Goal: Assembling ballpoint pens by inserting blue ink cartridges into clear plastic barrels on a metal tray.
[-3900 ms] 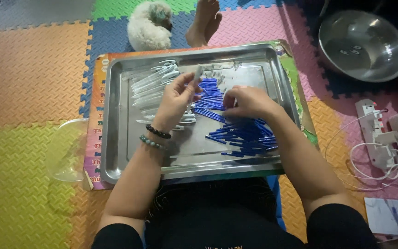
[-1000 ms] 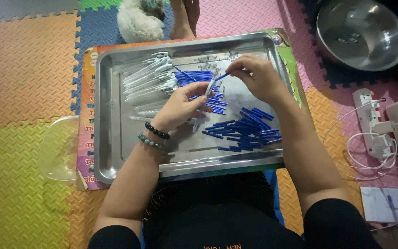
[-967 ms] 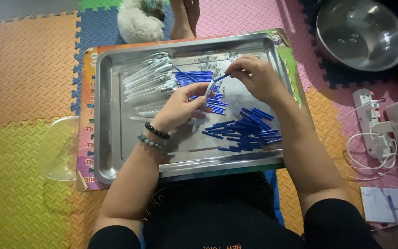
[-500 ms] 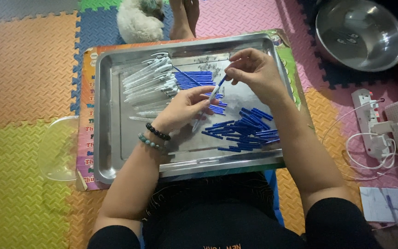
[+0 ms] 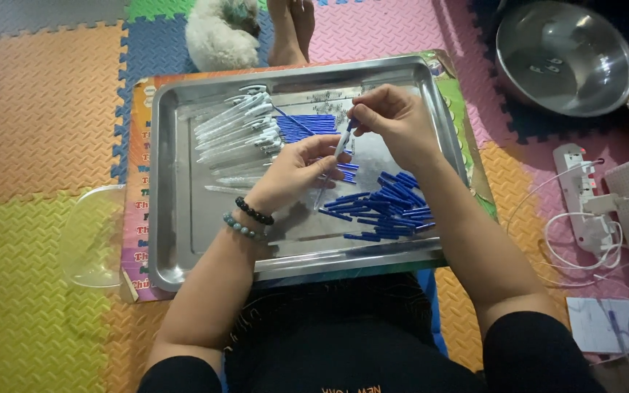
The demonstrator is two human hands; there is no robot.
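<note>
**Both hands raised, fingers pinched together**

The left hand (image 5: pixel 296 171) reaches forward from the lower left, its forearm bare and angled up toward the middle. The wrist carries 2 beaded bracelets, 1 dark and 1 grey-green. Its fingers curl inward, thumb and forefingers closed in a light grip, palm turned partly to the right.

The right hand (image 5: pixel 394 124) sits higher and further forward, just beside the left, the two nearly meeting at the fingertips. Its forearm runs back down to the lower right, where a dark sleeve covers the upper arm. The knuckles face up, the fingers bend down, and thumb and forefinger are pinched shut at the hand's left edge.
</note>
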